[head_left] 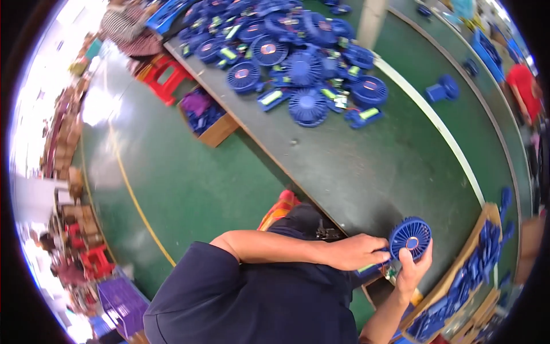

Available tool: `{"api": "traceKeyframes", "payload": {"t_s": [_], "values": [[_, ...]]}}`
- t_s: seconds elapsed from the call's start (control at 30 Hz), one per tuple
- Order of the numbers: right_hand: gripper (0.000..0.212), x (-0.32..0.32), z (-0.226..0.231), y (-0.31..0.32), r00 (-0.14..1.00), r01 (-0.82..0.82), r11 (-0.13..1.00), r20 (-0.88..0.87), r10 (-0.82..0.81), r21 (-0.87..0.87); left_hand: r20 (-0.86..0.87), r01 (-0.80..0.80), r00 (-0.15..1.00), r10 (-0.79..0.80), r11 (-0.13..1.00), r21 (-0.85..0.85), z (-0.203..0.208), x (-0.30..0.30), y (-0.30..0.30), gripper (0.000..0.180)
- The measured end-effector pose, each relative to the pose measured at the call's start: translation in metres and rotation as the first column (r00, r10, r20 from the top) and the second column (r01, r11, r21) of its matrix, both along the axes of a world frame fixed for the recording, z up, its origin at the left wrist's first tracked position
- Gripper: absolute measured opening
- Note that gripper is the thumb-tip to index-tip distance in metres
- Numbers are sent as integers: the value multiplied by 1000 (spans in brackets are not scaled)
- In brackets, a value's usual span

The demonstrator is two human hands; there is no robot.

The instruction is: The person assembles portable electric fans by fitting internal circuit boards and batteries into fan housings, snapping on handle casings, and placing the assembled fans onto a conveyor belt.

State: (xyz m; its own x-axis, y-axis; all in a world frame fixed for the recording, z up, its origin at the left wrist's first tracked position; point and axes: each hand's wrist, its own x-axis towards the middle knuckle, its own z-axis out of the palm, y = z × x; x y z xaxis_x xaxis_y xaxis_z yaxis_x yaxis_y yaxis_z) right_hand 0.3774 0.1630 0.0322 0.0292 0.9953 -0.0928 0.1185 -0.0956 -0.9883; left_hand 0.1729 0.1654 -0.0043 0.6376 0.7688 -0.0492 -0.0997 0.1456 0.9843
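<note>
A blue handheld fan [421,229], its round slatted head facing up, is held between my hands over the table's near edge. My right hand [411,270] grips the fan head, thumb on its front and fingers around the far side. My left hand [358,252] is closed at the neck, where the head meets the handle; its fingertips are partly hidden. Below the left hand show a yellow-green strip and a small circuit board [391,273], seemingly in the opened handle. Farther up the table lies a big pile of similar blue fans [303,69], several with handles open.
The grey table [344,166] runs diagonally past my front. A cardboard box of blue parts [458,292] stands at right. One blue fan [442,89] lies beyond the white strip. At left are a carton [217,131], a red stool [166,80] and a purple crate [123,301]. People sit farther off.
</note>
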Motion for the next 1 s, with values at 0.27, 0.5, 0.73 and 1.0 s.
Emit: {"api": "traceKeyframes", "payload": {"t_s": [0.27, 0.5, 0.73, 1.0], "values": [[62, -14, 2, 23, 990, -141, 990, 28, 142, -10, 85, -125, 989, 124, 992, 6, 3, -16, -4, 35], [52, -22, 5, 23, 997, -71, 996, -39, 70, -45, 86, -211, 974, 210, 978, 0, 5, -12, -1, 32], [35, -21, -18, 11, 983, 181, 983, 13, -181, 30, 359, -91, 829, 428, 737, -670, 3, -23, 38, 32], [42, -14, -28, -13, 866, -10, 861, 435, -247, 508, 316, -1, 883, 347, 674, -739, 0, -5, 50, 41]]}}
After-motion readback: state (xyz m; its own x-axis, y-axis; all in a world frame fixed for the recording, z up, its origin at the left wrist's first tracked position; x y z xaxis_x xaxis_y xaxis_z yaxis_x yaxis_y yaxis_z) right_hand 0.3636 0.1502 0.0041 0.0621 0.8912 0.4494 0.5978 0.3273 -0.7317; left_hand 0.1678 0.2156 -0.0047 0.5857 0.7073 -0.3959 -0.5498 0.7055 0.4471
